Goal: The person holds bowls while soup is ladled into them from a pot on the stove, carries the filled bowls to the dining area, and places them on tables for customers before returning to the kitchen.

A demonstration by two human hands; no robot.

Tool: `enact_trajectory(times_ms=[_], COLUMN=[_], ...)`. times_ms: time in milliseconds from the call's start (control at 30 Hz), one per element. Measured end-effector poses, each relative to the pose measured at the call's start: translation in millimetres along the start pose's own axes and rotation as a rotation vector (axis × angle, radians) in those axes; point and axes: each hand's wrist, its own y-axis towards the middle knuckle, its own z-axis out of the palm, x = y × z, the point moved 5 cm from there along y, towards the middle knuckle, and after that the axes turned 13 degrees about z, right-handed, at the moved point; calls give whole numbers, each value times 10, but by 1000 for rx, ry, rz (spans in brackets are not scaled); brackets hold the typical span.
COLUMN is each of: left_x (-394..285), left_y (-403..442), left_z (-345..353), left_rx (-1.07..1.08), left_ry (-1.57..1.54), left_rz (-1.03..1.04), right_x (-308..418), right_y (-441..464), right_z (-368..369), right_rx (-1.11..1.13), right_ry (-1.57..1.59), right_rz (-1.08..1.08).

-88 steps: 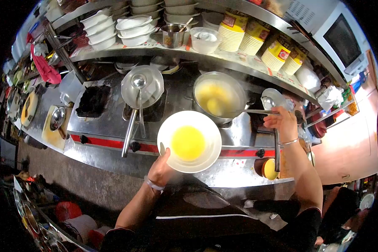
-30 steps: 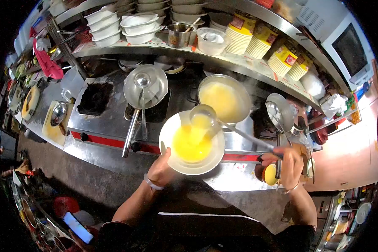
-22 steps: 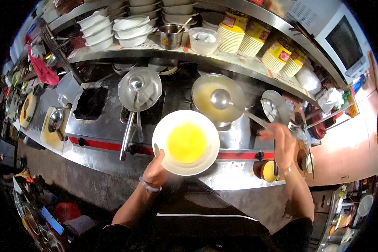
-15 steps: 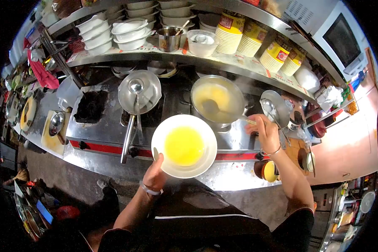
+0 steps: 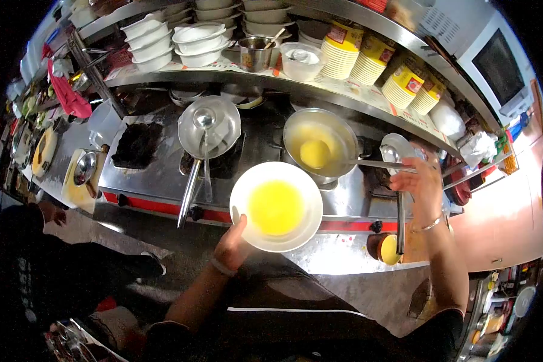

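My left hand (image 5: 232,246) grips the lower left rim of a white bowl (image 5: 311,232) with yellow liquid in it, thumb over the edge. The bowl is held in front of the stove, below a steaming pot (image 5: 351,136). My right hand (image 5: 419,184) holds the handle of a ladle (image 5: 377,163). The ladle's round head is in the pot, full of yellow liquid. Left of the pot sits a metal pan (image 5: 190,139) with another ladle (image 5: 204,119) lying in it.
A strainer (image 5: 398,145) lies right of the pot. A yellow-lined cup (image 5: 390,248) stands at the counter's front. White containers (image 5: 148,45) and stacked paper cups (image 5: 339,54) line the shelf above. At the lower left, a person in dark clothes (image 5: 72,265) stands near the counter.
My right hand has moved right and the ladle's head now holds liquid in the pot. The bowl has shifted slightly right in view. The other person has come into view at the lower left.
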Motion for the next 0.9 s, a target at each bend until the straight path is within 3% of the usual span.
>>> enact_trajectory(times_ms=[333,467,500,600,667,733,833,900], left_x=[61,17,4,12,33,69,35,17], left_y=[82,71,62,54,47,34,-2,-20], left_z=[46,98,106,74,14,-70,-121,-113], left_rx=[37,83,77,36,36,68,83,36], left_ry=[116,262,261,232,147,0,62,59], left_rz=[-19,20,18,-5,-17,-17,-7,23], right_x=[41,-86,-126,-184,-121,-251,-349,-398], right_y=[-628,-912,-962,-843,-644,-343,-86,59], right_z=[105,127,85,101,193,189,205,182], right_rx=[19,185,229,163,-24,65,118,122], right_ry=[48,-270,-482,-935,-760,-710,-673,-476], right_rz=[-58,-379,-593,-882,-645,-574,-368,-210])
